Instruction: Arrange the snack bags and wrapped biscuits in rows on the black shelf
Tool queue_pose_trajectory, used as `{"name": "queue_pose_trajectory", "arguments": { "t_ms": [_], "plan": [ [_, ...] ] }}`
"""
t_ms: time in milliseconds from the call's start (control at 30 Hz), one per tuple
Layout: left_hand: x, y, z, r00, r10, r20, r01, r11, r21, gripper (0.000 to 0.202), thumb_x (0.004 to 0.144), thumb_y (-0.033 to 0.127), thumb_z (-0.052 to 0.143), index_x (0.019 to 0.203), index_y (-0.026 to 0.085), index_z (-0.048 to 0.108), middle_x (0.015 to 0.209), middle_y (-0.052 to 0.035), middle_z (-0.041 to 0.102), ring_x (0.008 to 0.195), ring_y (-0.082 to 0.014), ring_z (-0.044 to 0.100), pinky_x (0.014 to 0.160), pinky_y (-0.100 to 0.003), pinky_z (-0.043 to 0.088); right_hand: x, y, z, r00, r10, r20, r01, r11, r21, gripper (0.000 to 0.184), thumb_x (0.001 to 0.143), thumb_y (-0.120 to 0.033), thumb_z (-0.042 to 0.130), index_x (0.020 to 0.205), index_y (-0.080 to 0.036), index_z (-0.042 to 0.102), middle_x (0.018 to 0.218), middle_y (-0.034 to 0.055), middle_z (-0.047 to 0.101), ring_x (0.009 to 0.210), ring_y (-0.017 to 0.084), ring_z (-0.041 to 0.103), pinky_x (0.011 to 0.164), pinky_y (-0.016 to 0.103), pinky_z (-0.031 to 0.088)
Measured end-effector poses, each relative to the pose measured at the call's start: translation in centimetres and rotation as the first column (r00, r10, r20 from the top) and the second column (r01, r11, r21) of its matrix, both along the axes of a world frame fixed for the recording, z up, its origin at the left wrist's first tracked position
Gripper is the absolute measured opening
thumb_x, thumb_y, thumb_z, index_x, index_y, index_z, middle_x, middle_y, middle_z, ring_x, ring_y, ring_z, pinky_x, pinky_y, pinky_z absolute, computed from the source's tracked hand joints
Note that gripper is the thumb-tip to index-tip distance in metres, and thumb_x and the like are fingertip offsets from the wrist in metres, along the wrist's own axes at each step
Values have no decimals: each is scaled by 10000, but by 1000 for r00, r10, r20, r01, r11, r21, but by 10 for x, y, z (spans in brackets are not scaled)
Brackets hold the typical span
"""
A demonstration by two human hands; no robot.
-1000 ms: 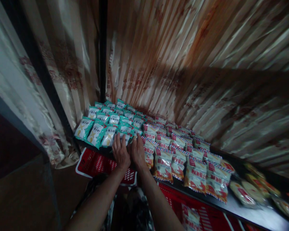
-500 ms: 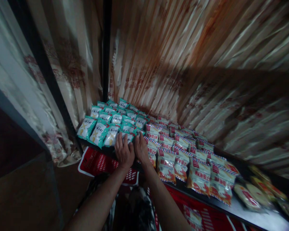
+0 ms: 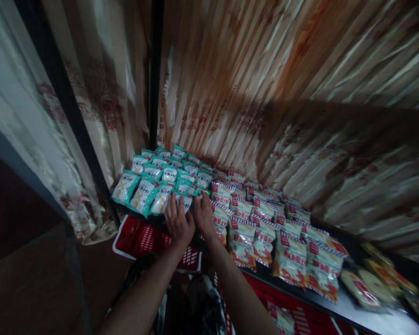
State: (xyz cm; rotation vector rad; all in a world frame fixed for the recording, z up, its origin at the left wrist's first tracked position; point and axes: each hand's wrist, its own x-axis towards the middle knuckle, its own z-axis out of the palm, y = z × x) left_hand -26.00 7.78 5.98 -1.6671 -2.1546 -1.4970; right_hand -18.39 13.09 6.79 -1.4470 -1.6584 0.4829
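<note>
Rows of small teal-and-white snack bags [image 3: 145, 195] lie on the left end of a black shelf. At the right end of their front row, one teal bag [image 3: 185, 203] sits partly hidden by my hands. My left hand [image 3: 179, 225] rests over its front left part, fingers stretched out. Along the bag's right side lies my right hand [image 3: 204, 217], fingers extended forward with the tips at the bag's upper edge. Right beside it stand white-and-orange snack bags [image 3: 242, 239] with striped tops.
Red plastic baskets [image 3: 139, 237] stand below the shelf's front edge. Further right on the shelf [image 3: 366, 316] are flat clear-wrapped packs [image 3: 361, 288]. Dark posts [image 3: 156, 74] rise at the left, before patterned curtains [image 3: 216, 83].
Both hands stay at the same teal bag, with only a very slight shift of the fingers. The view has moved a little; the bags keep their places.
</note>
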Motion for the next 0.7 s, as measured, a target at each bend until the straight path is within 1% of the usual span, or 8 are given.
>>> {"name": "queue_pose_trajectory", "arguments": {
  "t_ms": [67, 133, 233, 300, 367, 433, 600, 700],
  "plan": [
    [0, 0, 1, 1000, 0, 0, 0, 1000, -7, 453, 879, 242, 418, 1319, 139, 453, 1439, -163, 386, 1363, -292, 299, 1069, -490, 309, 1, 1, 0, 1000, -23, 12, 23, 1000, 21, 565, 922, -484, 270, 1311, -115, 448, 1372, 183, 448, 1328, 272, 346, 1089, 509, 273],
    [0, 0, 2, 1000, 3, 1, -3, 1000, -10, 453, 873, 231, 423, 1316, 144, 454, 1435, -158, 391, 1361, -289, 305, 1071, -484, 311, 1, 4, -2, 999, -18, 49, 15, 998, 69, 536, 933, -455, 251, 1308, -131, 453, 1376, 166, 445, 1349, 268, 308, 1092, 519, 264],
    [0, 0, 1, 1000, 7, -1, -7, 1000, -9, 448, 869, 219, 426, 1308, 141, 461, 1427, -158, 402, 1359, -283, 310, 1076, -474, 310, 0, 16, -3, 995, -12, 95, 0, 993, 119, 502, 936, -397, 250, 1302, -121, 455, 1361, 164, 460, 1352, 272, 300, 1087, 530, 267],
    [-1, 1, 0, 1000, 9, -13, -9, 1000, -3, 450, 868, 225, 437, 1307, 132, 461, 1423, -164, 407, 1358, -284, 310, 1075, -475, 311, 1, 27, -1, 993, -24, 116, 10, 993, 121, 481, 923, -327, 269, 1289, -80, 460, 1330, 190, 484, 1310, 279, 366, 1072, 517, 299],
    [-1, 2, -2, 1000, 16, -27, -16, 1000, 8, 461, 861, 244, 461, 1306, 120, 461, 1418, -176, 410, 1354, -293, 314, 1070, -482, 316, 3, 40, 4, 988, -3, 157, -13, 995, 98, 452, 893, -229, 276, 1249, -51, 489, 1263, 207, 537, 1228, 270, 461, 1043, 477, 351],
    [-1, 3, -3, 999, 23, -34, -22, 1000, 19, 473, 852, 256, 485, 1303, 113, 462, 1416, -184, 411, 1349, -302, 320, 1065, -487, 323, 5, 50, 9, 976, 28, 214, -42, 997, 61, 431, 866, -164, 285, 1206, -65, 530, 1187, 193, 593, 1139, 255, 536, 1007, 436, 395],
    [0, 5, -4, 999, 29, -27, -28, 999, 35, 466, 839, 223, 501, 1291, 113, 471, 1405, -188, 423, 1343, -304, 330, 1064, -494, 330, 8, 59, 16, 943, 98, 318, -105, 994, 7, 344, 871, -199, 369, 1102, -126, 613, 1047, 147, 665, 1007, 246, 607, 937, 389, 450],
    [0, 5, -5, 1000, 17, -11, -17, 999, 33, 490, 827, 213, 521, 1303, 117, 458, 1410, -180, 418, 1341, -307, 334, 1067, -490, 335, 8, 56, 14, 944, 103, 313, -120, 992, 36, 343, 854, -200, 407, 1124, -131, 606, 1075, 146, 662, 1018, 245, 608, 937, 394, 451]
  ]
}}
